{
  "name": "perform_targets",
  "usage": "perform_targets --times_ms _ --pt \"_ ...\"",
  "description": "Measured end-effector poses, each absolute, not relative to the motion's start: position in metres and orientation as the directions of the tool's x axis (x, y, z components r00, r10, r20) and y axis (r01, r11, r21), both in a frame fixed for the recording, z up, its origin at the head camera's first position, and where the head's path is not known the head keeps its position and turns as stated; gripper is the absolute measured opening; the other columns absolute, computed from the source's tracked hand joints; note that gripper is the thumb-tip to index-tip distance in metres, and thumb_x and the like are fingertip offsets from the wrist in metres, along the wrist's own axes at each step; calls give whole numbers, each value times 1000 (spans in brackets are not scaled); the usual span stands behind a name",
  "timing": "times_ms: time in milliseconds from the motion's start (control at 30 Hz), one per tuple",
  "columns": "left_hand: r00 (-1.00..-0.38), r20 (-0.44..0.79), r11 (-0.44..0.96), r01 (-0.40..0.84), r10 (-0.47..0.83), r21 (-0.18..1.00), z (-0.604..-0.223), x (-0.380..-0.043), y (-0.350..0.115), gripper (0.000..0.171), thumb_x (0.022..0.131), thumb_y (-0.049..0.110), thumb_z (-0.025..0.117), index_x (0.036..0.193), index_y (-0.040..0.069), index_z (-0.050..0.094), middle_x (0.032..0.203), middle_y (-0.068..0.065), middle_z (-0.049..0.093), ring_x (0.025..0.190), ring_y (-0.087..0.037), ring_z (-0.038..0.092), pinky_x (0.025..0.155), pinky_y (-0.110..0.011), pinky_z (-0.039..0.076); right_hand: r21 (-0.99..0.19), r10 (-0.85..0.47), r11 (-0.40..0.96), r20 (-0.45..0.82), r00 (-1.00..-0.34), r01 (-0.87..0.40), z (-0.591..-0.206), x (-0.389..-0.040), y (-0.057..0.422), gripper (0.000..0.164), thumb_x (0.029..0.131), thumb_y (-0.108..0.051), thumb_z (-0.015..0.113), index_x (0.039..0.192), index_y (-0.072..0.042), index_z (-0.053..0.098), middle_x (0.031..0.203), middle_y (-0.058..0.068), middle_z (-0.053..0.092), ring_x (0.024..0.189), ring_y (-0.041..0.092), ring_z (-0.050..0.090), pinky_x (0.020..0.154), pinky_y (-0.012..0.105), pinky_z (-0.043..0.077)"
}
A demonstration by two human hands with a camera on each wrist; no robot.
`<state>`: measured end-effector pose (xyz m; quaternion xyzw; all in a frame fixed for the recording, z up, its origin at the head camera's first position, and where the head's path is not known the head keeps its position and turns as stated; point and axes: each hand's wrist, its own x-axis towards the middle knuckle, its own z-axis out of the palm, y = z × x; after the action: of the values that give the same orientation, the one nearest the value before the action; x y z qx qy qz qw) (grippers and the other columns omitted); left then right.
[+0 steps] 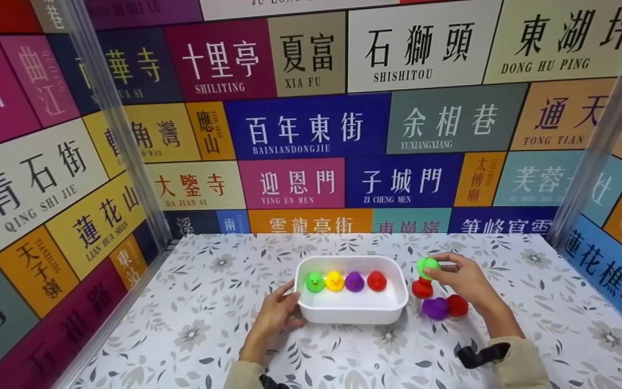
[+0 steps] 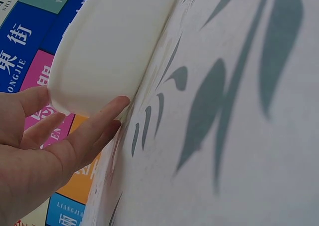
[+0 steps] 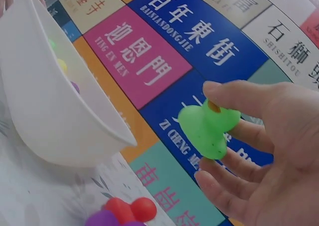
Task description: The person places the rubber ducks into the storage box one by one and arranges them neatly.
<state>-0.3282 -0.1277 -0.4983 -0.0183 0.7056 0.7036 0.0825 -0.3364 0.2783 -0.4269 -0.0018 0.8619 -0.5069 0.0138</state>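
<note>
My right hand (image 1: 459, 278) pinches a green toy duck (image 3: 207, 128) between thumb and fingers, raised beside the box. Below it on the cloth lie a red duck (image 1: 422, 289), a purple duck (image 1: 434, 308) and another red duck (image 1: 457, 306), close together. At the left end of a white plastic box (image 1: 351, 315), my left hand (image 1: 277, 313) touches the wall and rim with fairly straight fingers. Inside, in a row, sit a green duck (image 1: 315, 282), a yellow duck (image 1: 335, 281), a purple duck (image 1: 354, 282) and a red duck (image 1: 377, 281).
A white tablecloth (image 1: 181, 302) with grey leaf and flower prints covers the table. Behind it rises a wall (image 1: 305, 127) of coloured panels with Chinese lettering. Clear upright posts (image 1: 122, 129) stand at the table's back corners.
</note>
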Motion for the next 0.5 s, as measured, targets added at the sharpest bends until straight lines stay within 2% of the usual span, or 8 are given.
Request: perform_targets --times_ms 33,233,333,500 --pt "-986 -140 10 -140 91 990 -498 -328 -128 58 105 26 51 158 14 32 148 -27 48 113 -27 68 85 -40 63 -879 -11 477 -19 -1000 12 -427 -337 275 71 87 -54 72 140 -11 54 149 23 49 130 42 53 109 62 45" --pt "-986 -124 12 -124 109 992 -499 -330 -131 58 105 26 51 157 10 31 147 -29 48 109 -25 69 81 -40 64 -900 3 435 11 -1000 -9 -426 -343 255 62 86 -46 77 133 -9 61 140 19 59 117 28 64 102 47 52" --pt "-984 -141 20 -140 106 990 -498 -330 -131 58 105 28 51 158 13 31 147 -27 48 108 -24 69 82 -40 64 -900 -3 435 -12 -1000 10 -425 -346 244 63 85 -47 78 134 -11 61 141 21 58 118 31 64 105 49 51" --pt "-982 -162 16 -161 99 987 -497 -330 -130 57 104 28 52 157 15 33 147 -26 49 108 -24 69 84 -40 63 -902 -35 431 -30 -999 12 -424 -351 229 60 83 -44 80 130 -11 63 141 25 57 130 40 56 110 52 49"
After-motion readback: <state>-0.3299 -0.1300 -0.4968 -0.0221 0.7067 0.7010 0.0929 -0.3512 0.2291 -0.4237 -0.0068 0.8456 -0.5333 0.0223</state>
